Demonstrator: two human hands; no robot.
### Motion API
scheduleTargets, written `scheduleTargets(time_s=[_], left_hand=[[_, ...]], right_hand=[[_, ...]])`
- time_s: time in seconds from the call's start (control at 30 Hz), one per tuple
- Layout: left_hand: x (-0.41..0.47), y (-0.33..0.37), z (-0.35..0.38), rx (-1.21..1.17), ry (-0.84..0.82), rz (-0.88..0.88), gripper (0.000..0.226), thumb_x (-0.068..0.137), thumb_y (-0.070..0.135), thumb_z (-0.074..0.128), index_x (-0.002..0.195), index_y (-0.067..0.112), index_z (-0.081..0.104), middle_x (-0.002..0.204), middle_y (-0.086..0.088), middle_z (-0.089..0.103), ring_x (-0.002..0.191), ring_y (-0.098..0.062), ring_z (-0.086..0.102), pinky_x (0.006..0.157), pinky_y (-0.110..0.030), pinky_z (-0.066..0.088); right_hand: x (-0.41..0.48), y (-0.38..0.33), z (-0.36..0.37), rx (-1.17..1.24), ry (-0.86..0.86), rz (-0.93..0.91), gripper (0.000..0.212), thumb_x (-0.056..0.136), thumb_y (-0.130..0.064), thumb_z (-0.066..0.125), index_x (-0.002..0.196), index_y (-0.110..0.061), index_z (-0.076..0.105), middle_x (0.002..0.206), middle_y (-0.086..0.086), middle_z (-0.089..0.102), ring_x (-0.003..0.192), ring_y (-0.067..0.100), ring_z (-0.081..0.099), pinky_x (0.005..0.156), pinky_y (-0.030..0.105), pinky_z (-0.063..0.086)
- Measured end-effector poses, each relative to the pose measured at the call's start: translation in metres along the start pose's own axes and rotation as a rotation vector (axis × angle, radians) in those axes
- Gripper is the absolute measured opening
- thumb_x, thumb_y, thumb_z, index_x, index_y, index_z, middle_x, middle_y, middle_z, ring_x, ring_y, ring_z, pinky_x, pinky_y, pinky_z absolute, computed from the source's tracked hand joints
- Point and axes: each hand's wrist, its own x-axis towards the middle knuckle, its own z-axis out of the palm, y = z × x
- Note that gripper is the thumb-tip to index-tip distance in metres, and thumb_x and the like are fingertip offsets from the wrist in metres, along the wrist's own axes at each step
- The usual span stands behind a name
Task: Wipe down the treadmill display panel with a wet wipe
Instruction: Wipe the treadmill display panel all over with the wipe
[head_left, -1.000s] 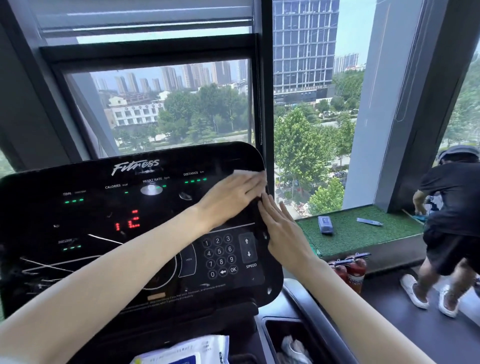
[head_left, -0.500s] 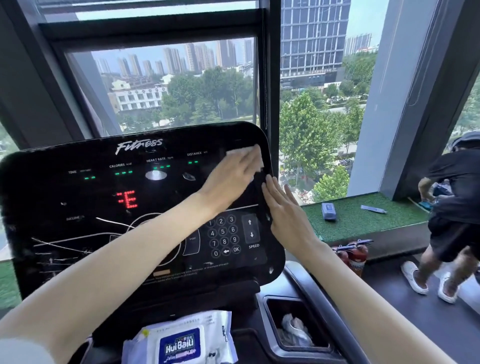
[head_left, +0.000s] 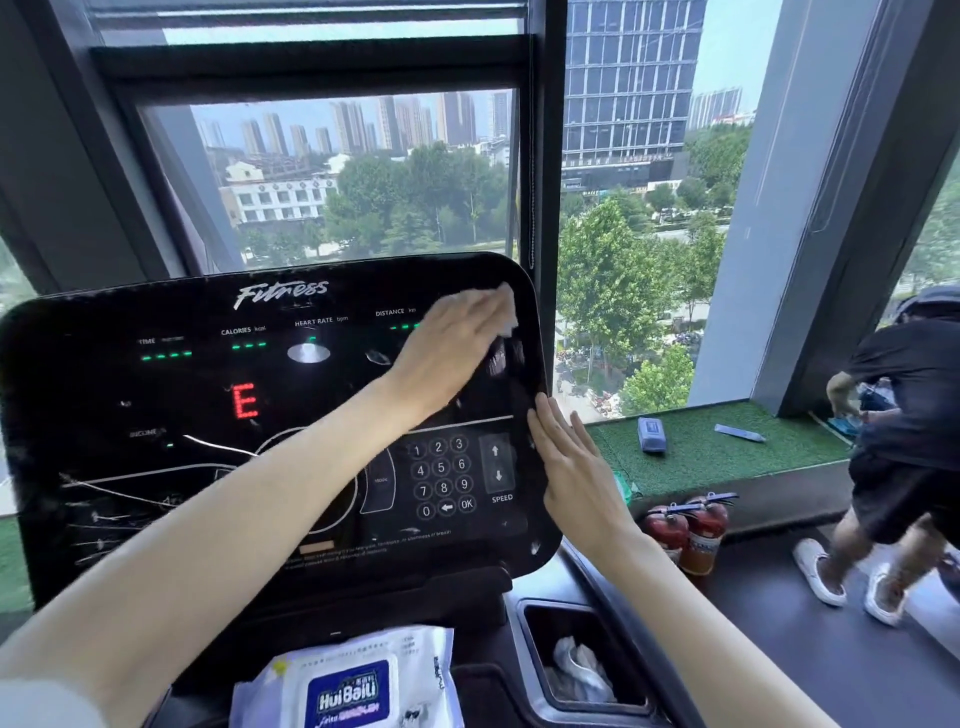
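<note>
Up top, wet wipe (head_left: 508, 318) under left hand (head_left: 451, 349), right hand (head_left: 574, 470) against display panel (head_left: 156, 400) edge.

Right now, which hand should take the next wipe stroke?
Left hand: it presses the wet wipe flat at the top right corner of the display panel. The right hand holds no wipe, only touches the panel's right edge.

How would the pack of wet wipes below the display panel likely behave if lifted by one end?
The wipe pack would probably sag, since its wrapper looks soft and crinkled. Its film may be slippery. It lies flat, so it seems unlikely to roll.
</note>
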Motion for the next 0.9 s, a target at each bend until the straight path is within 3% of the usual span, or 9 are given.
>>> scheduleTargets(time_s=[0.07, 0.13, 0.17, 0.33, 0.47, 0.6, 0.63, 0.77, 0.9], left_hand=[[0.0, 0.015, 0.001, -0.01, 0.004, 0.036, 0.049, 0.094, 0.017, 0.021, 0.135, 0.0, 0.044, 0.137, -0.017, 0.049, 0.124, -0.03, 0.044, 0.102, -0.043, 0.037], [-0.012, 0.029, 0.008, -0.016, -0.124, 0.327, 0.036, 0.094, 0.011, 0.047, 0.128, -0.001, 0.051, 0.129, -0.015, 0.056, 0.119, -0.029, 0.05, 0.096, -0.043, 0.044], [-0.013, 0.027, 0.007, -0.022, -0.135, 0.42, 0.043, 0.086, 0.003, 0.061, 0.128, -0.001, 0.052, 0.13, -0.013, 0.056, 0.118, -0.029, 0.052, 0.094, -0.043, 0.047], [0.008, 0.018, -0.001, -0.089, 0.031, -0.02, 0.059, 0.069, -0.016, 0.065, 0.126, -0.003, 0.054, 0.133, -0.015, 0.054, 0.105, -0.033, 0.054, 0.086, -0.043, 0.05], [-0.006, 0.034, 0.009, 0.06, -0.139, 0.384, 0.053, 0.073, -0.001, 0.072, 0.123, -0.002, 0.056, 0.131, -0.014, 0.055, 0.112, -0.029, 0.056, 0.088, -0.038, 0.05], [0.012, 0.022, 0.0, 0.014, -0.021, 0.055, 0.054, 0.074, -0.01, 0.059, 0.127, -0.001, 0.051, 0.137, -0.015, 0.048, 0.109, -0.032, 0.049, 0.09, -0.041, 0.046], [0.012, 0.026, -0.001, 0.006, -0.023, 0.029, 0.052, 0.074, -0.011, 0.057, 0.125, -0.001, 0.052, 0.132, -0.016, 0.05, 0.105, -0.032, 0.049, 0.088, -0.04, 0.047], [-0.003, 0.046, 0.003, 0.07, -0.187, 0.298, 0.036, 0.079, -0.001, 0.057, 0.115, -0.001, 0.057, 0.108, -0.014, 0.057, 0.086, -0.027, 0.054, 0.072, -0.036, 0.048], [0.014, 0.027, -0.004, -0.026, -0.035, -0.02, 0.039, 0.077, -0.011, 0.059, 0.116, -0.005, 0.056, 0.101, -0.017, 0.055, 0.086, -0.031, 0.051, 0.072, -0.035, 0.048]], right_hand=[[-0.001, -0.001, 0.002, -0.006, -0.002, 0.006, 0.084, 0.059, 0.019, 0.047, 0.14, 0.004, 0.032, 0.151, 0.017, 0.024, 0.141, 0.026, 0.018, 0.115, 0.031, 0.002], [0.0, 0.0, 0.003, -0.018, -0.011, -0.002, 0.084, 0.059, 0.017, 0.048, 0.14, 0.004, 0.031, 0.15, 0.018, 0.025, 0.142, 0.026, 0.016, 0.115, 0.03, 0.0], [0.0, 0.001, 0.002, -0.021, -0.012, -0.009, 0.084, 0.059, 0.017, 0.049, 0.14, 0.004, 0.031, 0.15, 0.018, 0.026, 0.141, 0.025, 0.016, 0.115, 0.03, 0.0], [-0.001, 0.001, 0.0, -0.014, -0.005, -0.02, 0.084, 0.061, 0.017, 0.049, 0.141, 0.003, 0.031, 0.152, 0.015, 0.022, 0.142, 0.023, 0.016, 0.115, 0.032, 0.003], [0.0, 0.004, -0.002, -0.034, -0.021, -0.045, 0.085, 0.057, 0.017, 0.052, 0.139, 0.004, 0.034, 0.149, 0.018, 0.028, 0.141, 0.025, 0.019, 0.115, 0.035, 0.01], [-0.001, 0.004, -0.002, 0.018, -0.007, -0.047, 0.084, 0.06, 0.021, 0.047, 0.141, 0.004, 0.03, 0.152, 0.017, 0.022, 0.142, 0.028, 0.016, 0.116, 0.031, 0.004], [-0.001, 0.003, -0.002, 0.028, 0.001, -0.045, 0.084, 0.061, 0.021, 0.046, 0.141, 0.004, 0.028, 0.152, 0.017, 0.02, 0.142, 0.027, 0.014, 0.117, 0.03, 0.003], [-0.001, 0.003, -0.003, 0.036, 0.016, -0.043, 0.085, 0.063, 0.02, 0.044, 0.143, 0.002, 0.025, 0.153, 0.015, 0.017, 0.143, 0.024, 0.01, 0.116, 0.032, 0.003], [-0.001, 0.004, 0.001, 0.035, 0.014, -0.042, 0.085, 0.061, 0.022, 0.045, 0.142, 0.004, 0.028, 0.152, 0.016, 0.018, 0.142, 0.027, 0.014, 0.115, 0.037, 0.008]])
